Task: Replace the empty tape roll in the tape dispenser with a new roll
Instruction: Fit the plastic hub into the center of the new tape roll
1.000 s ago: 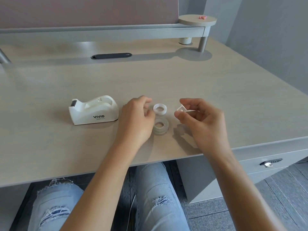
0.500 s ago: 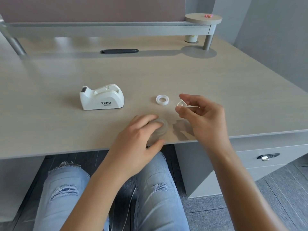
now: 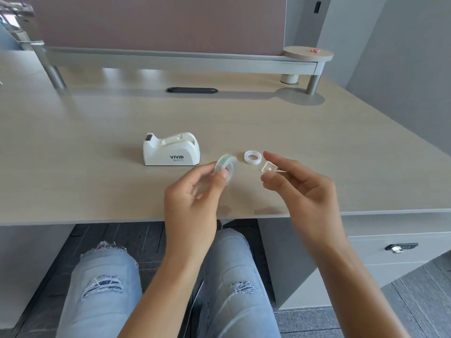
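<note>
Head view: a pale wood-grain desk (image 3: 97, 147) stood against a mauve partition (image 3: 158, 20), with a grey rail shelf (image 3: 170, 61), a dark cable slot (image 3: 191, 90) and a locked drawer (image 3: 397, 247) beneath grey walls. The white tape dispenser (image 3: 171, 149), marked "VIVID", sat on the desk, its cradle open, with the empty core (image 3: 252, 157) lying just beside and right of it. The left hand (image 3: 192, 193) pinched the new clear tape roll (image 3: 225, 167) above the desk, while the right hand (image 3: 300, 184) clasped a small white spindle piece (image 3: 268, 166) between thumb and fingers.
</note>
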The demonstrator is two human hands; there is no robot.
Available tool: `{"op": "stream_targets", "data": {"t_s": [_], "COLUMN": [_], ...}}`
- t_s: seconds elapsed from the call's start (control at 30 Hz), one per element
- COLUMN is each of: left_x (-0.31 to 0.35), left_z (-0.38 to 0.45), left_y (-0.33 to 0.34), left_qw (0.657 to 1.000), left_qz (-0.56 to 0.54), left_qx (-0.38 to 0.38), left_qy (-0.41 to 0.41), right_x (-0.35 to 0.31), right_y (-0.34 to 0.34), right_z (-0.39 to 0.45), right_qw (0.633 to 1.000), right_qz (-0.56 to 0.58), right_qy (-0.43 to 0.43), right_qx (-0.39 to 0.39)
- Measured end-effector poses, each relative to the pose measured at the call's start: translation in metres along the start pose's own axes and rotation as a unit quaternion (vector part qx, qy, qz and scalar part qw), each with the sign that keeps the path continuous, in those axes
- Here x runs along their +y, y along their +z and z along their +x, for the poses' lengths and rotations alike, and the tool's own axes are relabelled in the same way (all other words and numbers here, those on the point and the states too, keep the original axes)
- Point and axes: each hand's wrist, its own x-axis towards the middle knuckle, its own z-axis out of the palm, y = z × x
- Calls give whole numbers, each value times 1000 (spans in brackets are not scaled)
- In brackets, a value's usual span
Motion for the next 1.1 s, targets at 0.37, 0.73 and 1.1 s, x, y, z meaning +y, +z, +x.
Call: {"op": "stream_targets", "data": {"t_s": [0.37,0.73,1.1], "left_x": [13,7,2], "left_z": [29,40,42], "left_y": [-11,-23,-22], "left_qw": [983,977,978], "left_qz": [-171,-200,-193], "left_qx": [18,8,-11], "left_qy": [-69,-74,-75], "right_x": [-9,-1,3], "right_y": [44,66,76], "right_z": [20,35,39], "right_qw": [996,994,992], "right_qz": [54,-9,-33], "right_qy": [-61,-97,-110], "right_qx": [-33,-40,-54]}}
